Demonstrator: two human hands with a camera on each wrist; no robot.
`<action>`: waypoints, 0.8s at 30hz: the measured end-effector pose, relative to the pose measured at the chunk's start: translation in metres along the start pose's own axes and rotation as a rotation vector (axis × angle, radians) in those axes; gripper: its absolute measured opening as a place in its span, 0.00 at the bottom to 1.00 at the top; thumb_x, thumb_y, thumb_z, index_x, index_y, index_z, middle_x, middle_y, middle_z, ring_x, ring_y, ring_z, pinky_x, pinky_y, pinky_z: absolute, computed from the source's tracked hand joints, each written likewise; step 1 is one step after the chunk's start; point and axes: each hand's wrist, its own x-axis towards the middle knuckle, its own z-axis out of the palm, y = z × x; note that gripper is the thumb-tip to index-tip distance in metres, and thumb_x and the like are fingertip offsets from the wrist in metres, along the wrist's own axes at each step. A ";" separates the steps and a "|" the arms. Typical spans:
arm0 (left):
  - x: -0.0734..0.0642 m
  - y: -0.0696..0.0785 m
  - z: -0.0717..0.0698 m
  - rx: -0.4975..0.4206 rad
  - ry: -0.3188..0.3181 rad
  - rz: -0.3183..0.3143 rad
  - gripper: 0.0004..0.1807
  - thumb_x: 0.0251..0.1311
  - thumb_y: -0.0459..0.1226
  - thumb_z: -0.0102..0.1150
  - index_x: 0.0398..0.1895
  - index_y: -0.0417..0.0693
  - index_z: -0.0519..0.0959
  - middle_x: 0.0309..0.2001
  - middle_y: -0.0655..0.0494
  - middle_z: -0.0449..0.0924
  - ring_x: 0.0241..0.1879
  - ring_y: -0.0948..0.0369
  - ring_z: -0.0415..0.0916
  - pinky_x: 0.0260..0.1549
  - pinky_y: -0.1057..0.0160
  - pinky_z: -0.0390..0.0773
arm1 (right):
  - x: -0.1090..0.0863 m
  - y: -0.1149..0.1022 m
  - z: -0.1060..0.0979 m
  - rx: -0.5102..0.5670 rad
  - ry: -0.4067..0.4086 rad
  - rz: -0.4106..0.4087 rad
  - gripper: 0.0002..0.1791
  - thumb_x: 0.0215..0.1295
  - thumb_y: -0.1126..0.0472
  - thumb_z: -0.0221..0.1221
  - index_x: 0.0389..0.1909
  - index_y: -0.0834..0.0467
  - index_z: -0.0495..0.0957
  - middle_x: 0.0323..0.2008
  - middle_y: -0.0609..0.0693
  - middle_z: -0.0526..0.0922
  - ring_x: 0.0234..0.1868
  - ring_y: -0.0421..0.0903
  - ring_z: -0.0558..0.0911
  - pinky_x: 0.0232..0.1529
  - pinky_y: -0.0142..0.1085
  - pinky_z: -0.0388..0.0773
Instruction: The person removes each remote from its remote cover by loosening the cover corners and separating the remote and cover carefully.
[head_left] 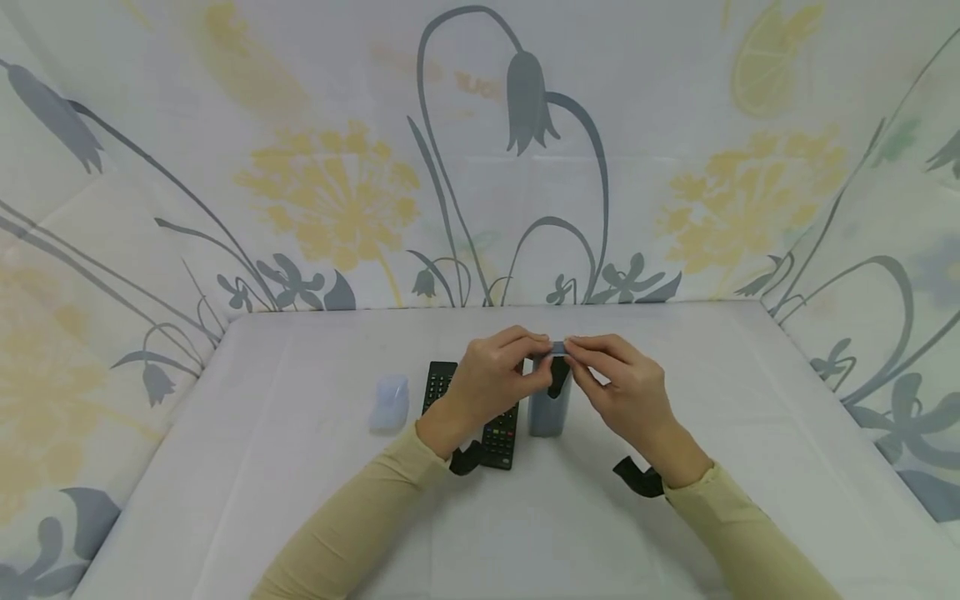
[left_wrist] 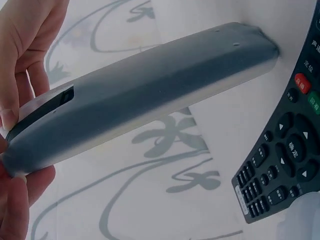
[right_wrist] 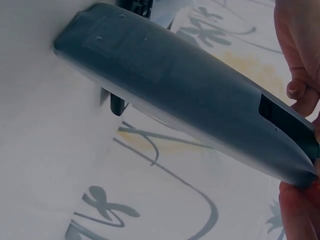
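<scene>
A frosted blue-grey remote cover (head_left: 548, 417) stands tilted, its far end down at the white table. Something black, likely a remote, shows in the opening (left_wrist: 47, 112) at its upper end. My left hand (head_left: 487, 375) pinches the left side of that end between thumb and fingers. Opposite it, my right hand (head_left: 626, 379) pinches the right side, fingertips close to the left ones. Both wrist views show the cover's long smooth back (right_wrist: 165, 85). A black remote control (head_left: 498, 437) lies left of the cover, partly hidden beneath my left hand and wrist.
Left of the remote lies a small pale-blue, translucent object (head_left: 390, 402). The white tabletop (head_left: 300, 500) ends at a back edge, where a flower-printed cloth (head_left: 480, 167) rises and continues along both sides. Black straps (head_left: 637, 477) hang at my wrists.
</scene>
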 end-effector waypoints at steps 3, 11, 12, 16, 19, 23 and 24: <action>0.000 0.000 -0.001 0.044 -0.010 0.035 0.06 0.53 0.28 0.67 0.35 0.39 0.84 0.36 0.50 0.83 0.33 0.64 0.84 0.31 0.81 0.75 | 0.000 -0.001 0.000 -0.011 -0.007 0.003 0.13 0.71 0.62 0.59 0.40 0.68 0.86 0.39 0.58 0.85 0.34 0.53 0.87 0.28 0.37 0.82; 0.001 0.001 -0.004 0.165 -0.049 0.094 0.08 0.52 0.28 0.67 0.37 0.38 0.85 0.37 0.49 0.84 0.33 0.64 0.85 0.31 0.80 0.75 | 0.004 -0.004 -0.001 0.020 0.006 0.115 0.12 0.51 0.80 0.68 0.38 0.68 0.86 0.37 0.57 0.87 0.32 0.49 0.87 0.30 0.27 0.80; 0.001 0.001 -0.005 0.180 -0.050 0.103 0.08 0.51 0.28 0.67 0.37 0.38 0.85 0.37 0.49 0.84 0.33 0.64 0.85 0.31 0.80 0.76 | 0.004 -0.005 -0.001 0.021 0.010 0.129 0.12 0.51 0.80 0.68 0.37 0.68 0.86 0.36 0.57 0.87 0.30 0.48 0.86 0.30 0.27 0.79; 0.001 0.001 -0.005 0.206 -0.040 0.117 0.09 0.51 0.28 0.67 0.36 0.38 0.86 0.36 0.49 0.84 0.33 0.62 0.85 0.30 0.79 0.77 | 0.004 -0.005 0.000 0.048 0.020 0.207 0.12 0.53 0.81 0.67 0.36 0.66 0.86 0.33 0.55 0.87 0.25 0.45 0.85 0.30 0.24 0.77; 0.000 0.001 -0.005 0.200 -0.033 0.108 0.09 0.50 0.27 0.66 0.36 0.38 0.86 0.36 0.48 0.85 0.33 0.62 0.85 0.29 0.78 0.77 | 0.003 -0.003 0.002 0.101 0.029 0.294 0.12 0.53 0.81 0.67 0.36 0.66 0.87 0.31 0.55 0.88 0.24 0.46 0.85 0.31 0.23 0.78; 0.001 0.001 -0.004 0.185 -0.026 0.090 0.08 0.51 0.27 0.66 0.36 0.38 0.86 0.36 0.49 0.85 0.33 0.62 0.85 0.29 0.78 0.76 | 0.003 0.000 0.002 0.183 0.023 0.403 0.11 0.54 0.80 0.67 0.35 0.64 0.87 0.31 0.55 0.88 0.25 0.48 0.86 0.32 0.23 0.79; 0.001 0.001 -0.004 0.181 -0.024 0.086 0.08 0.50 0.27 0.66 0.36 0.37 0.86 0.36 0.49 0.85 0.34 0.62 0.85 0.29 0.78 0.77 | 0.003 0.000 0.002 0.200 0.015 0.431 0.10 0.55 0.79 0.67 0.35 0.64 0.87 0.31 0.55 0.88 0.25 0.48 0.87 0.32 0.24 0.79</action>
